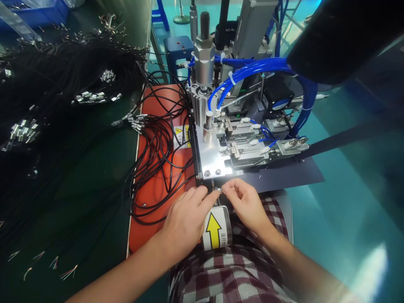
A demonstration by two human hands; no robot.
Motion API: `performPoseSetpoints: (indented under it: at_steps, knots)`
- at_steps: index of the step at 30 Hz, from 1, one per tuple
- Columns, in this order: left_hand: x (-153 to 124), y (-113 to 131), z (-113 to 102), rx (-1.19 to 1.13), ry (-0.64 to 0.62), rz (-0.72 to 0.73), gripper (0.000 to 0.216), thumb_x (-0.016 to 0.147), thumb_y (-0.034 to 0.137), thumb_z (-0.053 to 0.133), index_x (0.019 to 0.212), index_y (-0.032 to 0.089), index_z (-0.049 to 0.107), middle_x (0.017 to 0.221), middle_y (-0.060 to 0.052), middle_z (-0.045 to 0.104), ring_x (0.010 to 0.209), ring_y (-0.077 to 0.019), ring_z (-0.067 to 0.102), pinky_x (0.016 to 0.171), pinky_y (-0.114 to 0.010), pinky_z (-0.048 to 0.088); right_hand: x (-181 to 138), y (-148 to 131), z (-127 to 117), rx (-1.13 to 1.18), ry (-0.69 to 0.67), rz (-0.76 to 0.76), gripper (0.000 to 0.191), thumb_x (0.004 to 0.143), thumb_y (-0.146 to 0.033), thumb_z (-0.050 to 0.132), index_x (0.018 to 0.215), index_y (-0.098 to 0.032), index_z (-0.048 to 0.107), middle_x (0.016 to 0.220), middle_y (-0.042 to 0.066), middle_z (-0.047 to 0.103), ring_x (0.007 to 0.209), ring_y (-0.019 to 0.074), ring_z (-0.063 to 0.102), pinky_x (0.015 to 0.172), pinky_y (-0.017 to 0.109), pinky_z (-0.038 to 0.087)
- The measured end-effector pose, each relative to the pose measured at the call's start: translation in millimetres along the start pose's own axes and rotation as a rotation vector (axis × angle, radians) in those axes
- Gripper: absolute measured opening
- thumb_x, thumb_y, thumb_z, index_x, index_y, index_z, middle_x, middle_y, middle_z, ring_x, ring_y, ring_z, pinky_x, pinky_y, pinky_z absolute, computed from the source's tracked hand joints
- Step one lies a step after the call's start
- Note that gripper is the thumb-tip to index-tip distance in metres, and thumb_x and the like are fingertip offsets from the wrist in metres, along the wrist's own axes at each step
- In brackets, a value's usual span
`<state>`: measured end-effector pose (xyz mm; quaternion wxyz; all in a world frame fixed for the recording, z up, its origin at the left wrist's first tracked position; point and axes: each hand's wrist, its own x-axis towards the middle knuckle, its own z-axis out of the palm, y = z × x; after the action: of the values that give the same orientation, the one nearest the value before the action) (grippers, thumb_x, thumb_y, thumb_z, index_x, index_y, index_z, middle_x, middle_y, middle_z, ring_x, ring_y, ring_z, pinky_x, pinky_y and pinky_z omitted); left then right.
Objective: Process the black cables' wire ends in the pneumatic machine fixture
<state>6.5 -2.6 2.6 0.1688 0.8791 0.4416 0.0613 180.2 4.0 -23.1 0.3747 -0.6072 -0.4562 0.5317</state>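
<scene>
The left hand (186,214) reaches over the front edge of a silver metal machine (213,155), its thumb pointing toward a tiny bunch of thin coloured wire ends (220,191); its other fingers curl over the edge, and I cannot tell whether they grip anything. The right hand (244,204) comes in from the other side, thumb and forefinger pressed together on those wire ends — they sit right between the two hands, just below the shiny plate with two bolts (212,172).

Beneath the left wrist, a white label with a yellow arrow (214,229) faces up, close to the person's red-and-white checked clothing (227,273). Left of the machine, loops of slim black cable (154,176) lie across an orange-red panel (176,158), with a cluster of silver metal connectors (138,122) at the panel's far left edge.

Beyond that, the dark green bench (78,202) carries a large heap of black cables (78,63) with more silver ends, and a blue plastic bin (41,17) stands in the far corner. Glossy blue hoses (259,66) arch over the machine.
</scene>
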Motion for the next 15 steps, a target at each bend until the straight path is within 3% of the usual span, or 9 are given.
performPoseSetpoints:
  at_steps: [3,6,10,15]
  knots:
    - [-0.2,-1.0,1.4,-0.030,0.012,0.000,0.044,0.081,0.004,0.044,0.122,0.014,0.056,0.094,-0.010,0.060,0.080,-0.0236,0.055,0.068,-0.036,0.052,5.5,4.9,-2.5,0.169,-0.113,0.149,0.024,0.077,-0.040,0.063,0.069,-0.018,0.057,0.057,-0.004,0.049,0.050,0.0111,0.039,0.045,0.024,0.029]
    - [0.0,-3.8,2.9,-0.093,0.068,0.019,0.042,0.083,0.004,0.040,0.121,0.013,0.057,0.093,-0.010,0.060,0.079,-0.0229,0.055,0.069,-0.037,0.052,6.2,5.9,-4.6,0.221,-0.140,0.174,0.032,0.076,-0.047,0.063,0.066,-0.018,0.054,0.054,-0.006,0.042,0.044,0.0082,0.030,0.042,0.024,0.022]
    - [0.5,-7.7,3.7,-0.160,0.161,0.057,0.038,0.085,0.004,0.037,0.116,0.011,0.058,0.092,-0.010,0.061,0.079,-0.0219,0.054,0.070,-0.035,0.051,1.3,-2.1,-2.2,0.182,-0.067,0.114,0.037,0.074,-0.055,0.061,0.072,-0.018,0.056,0.058,-0.004,0.048,0.044,0.0095,0.037,0.044,0.025,0.027]
    - [0.3,-8.5,2.3,-0.148,0.139,0.054,0.034,0.086,0.007,0.039,0.115,0.011,0.058,0.092,-0.010,0.061,0.080,-0.0212,0.054,0.070,-0.033,0.050,0.8,-5.4,3.0,0.192,-0.067,0.129,0.031,0.074,-0.049,0.065,0.070,-0.020,0.055,0.056,-0.005,0.047,0.045,0.0104,0.037,0.045,0.025,0.027]
